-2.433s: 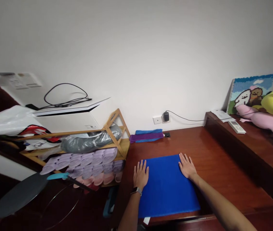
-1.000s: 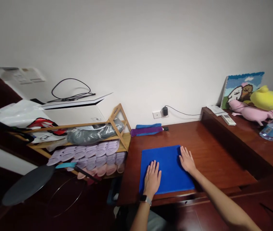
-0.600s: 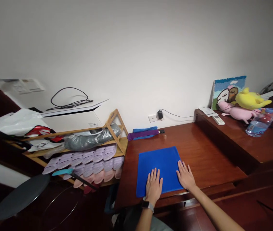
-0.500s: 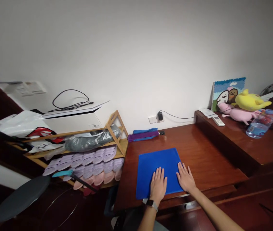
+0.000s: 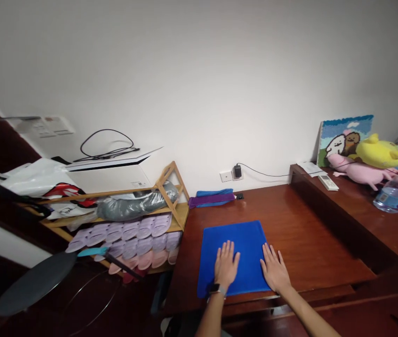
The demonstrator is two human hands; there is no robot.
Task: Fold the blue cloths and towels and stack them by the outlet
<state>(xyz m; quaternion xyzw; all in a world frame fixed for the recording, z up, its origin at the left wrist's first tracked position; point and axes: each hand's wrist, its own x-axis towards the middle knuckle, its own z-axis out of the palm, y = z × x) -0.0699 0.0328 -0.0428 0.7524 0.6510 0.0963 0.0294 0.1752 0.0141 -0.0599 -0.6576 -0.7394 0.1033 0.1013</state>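
A blue cloth [image 5: 248, 243], roughly square, lies spread flat on the reddish-brown wooden desk [image 5: 311, 234]. My left hand [image 5: 226, 266] rests palm down on the cloth, left of its middle, with the fingers stretched out; a watch [image 5: 216, 289] is on that wrist. Over the cloth's right edge lies my right hand [image 5: 275, 269], palm down, its fingers extended and partly on the bare wood. Neither hand grips anything. At the back left of the desk sit folded purple and blue cloths [image 5: 213, 199].
A shoe rack [image 5: 178, 217] with lilac and pink slippers [image 5: 143, 234] stands left of the desk. Right, a raised ledge [image 5: 357, 213] bears a remote [image 5: 327, 182], plush toys [image 5: 364, 173] and a water bottle [image 5: 397, 194]. A black charger [image 5: 237, 171] is plugged into the wall.
My left hand has slid slightly left on the cloth and my right hand slightly right, so the gap between them is wider. The view has shifted a little.
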